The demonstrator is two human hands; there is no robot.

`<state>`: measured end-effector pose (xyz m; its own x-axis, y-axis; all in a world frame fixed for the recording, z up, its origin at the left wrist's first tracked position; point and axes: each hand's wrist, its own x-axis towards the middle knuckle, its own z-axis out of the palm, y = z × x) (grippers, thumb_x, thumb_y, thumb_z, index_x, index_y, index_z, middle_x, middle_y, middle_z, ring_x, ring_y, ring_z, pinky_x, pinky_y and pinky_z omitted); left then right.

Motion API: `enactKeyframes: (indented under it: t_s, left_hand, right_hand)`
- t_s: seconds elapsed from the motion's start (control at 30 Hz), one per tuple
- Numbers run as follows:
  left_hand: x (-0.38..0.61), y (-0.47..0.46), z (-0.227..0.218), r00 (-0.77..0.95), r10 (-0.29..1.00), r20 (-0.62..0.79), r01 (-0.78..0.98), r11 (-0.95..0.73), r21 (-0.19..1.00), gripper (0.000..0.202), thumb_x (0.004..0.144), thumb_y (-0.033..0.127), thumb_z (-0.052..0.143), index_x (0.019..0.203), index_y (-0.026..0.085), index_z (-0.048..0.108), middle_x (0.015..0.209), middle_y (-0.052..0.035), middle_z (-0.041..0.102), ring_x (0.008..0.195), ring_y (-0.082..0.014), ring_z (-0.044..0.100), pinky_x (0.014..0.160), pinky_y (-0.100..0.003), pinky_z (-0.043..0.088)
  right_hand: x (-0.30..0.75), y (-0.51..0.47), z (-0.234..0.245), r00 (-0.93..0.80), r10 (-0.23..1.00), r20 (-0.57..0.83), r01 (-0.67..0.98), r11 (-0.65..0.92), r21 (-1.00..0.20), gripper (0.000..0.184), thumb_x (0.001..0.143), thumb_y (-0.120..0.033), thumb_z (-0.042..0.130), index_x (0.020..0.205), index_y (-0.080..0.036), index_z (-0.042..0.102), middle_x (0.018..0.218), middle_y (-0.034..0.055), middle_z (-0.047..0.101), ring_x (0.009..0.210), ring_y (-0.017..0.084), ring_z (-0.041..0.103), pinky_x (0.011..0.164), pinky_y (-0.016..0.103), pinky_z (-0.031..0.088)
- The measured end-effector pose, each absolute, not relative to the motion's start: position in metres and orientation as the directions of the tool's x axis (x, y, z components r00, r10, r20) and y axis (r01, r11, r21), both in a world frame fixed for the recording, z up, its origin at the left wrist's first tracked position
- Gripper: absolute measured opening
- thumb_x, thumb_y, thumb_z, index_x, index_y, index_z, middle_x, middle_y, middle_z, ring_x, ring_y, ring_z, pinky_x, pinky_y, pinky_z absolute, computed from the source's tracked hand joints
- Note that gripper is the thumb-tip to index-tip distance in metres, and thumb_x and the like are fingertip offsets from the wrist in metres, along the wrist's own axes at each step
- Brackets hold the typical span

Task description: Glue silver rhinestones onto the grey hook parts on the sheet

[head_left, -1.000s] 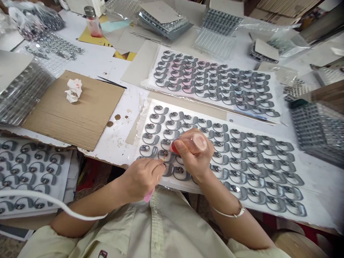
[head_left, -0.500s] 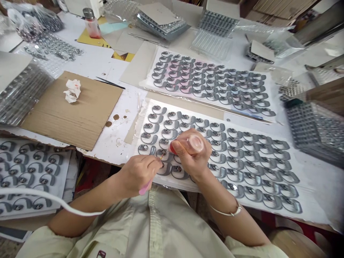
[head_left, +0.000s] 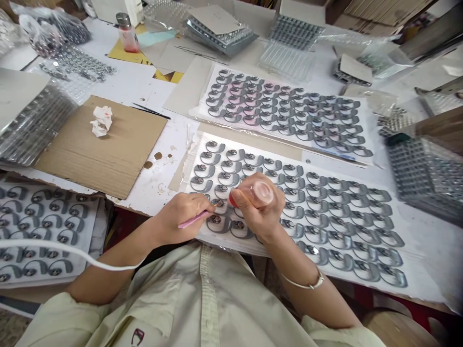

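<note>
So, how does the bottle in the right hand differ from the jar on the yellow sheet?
The bottle is tilted in the right hand, its base facing the camera; the jar stands upright on the yellow sheet. The jar has a grey lid; the bottle's other end is red. Both look see-through, with reddish colour.

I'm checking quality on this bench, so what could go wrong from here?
The bottle is tipped in the right hand, its red end toward the grey pieces; if it is uncapped, which I can't tell, it might drip on them. The pieces sit close together, so the thin pink tool in the left hand could smear or nudge a neighbour. The right hand, low over the rows, might knock some askew.
</note>
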<state>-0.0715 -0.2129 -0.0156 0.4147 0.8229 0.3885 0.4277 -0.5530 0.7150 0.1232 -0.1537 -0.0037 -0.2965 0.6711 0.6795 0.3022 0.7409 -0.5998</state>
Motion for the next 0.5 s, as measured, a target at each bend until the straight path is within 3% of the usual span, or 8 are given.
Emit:
enactKeyframes:
  t_s: [0.5]
  left_hand:
    - [-0.078, -0.201, -0.013, 0.350, 0.902, 0.255, 0.347, -0.377, 0.859, 0.005, 0.084, 0.012, 0.065, 0.084, 0.013, 0.069, 0.075, -0.0036, 0.070, 0.067, -0.0131, 0.066, 0.061, -0.021, 0.049]
  right_hand:
    - [0.122, -0.155, -0.002, -0.307, 0.665, 0.680, 0.245, 0.746, -0.619, 0.013, 0.081, -0.013, 0.067, 0.073, -0.018, 0.058, 0.065, 0.0011, 0.059, 0.058, 0.012, 0.053, 0.052, 0.029, 0.044]
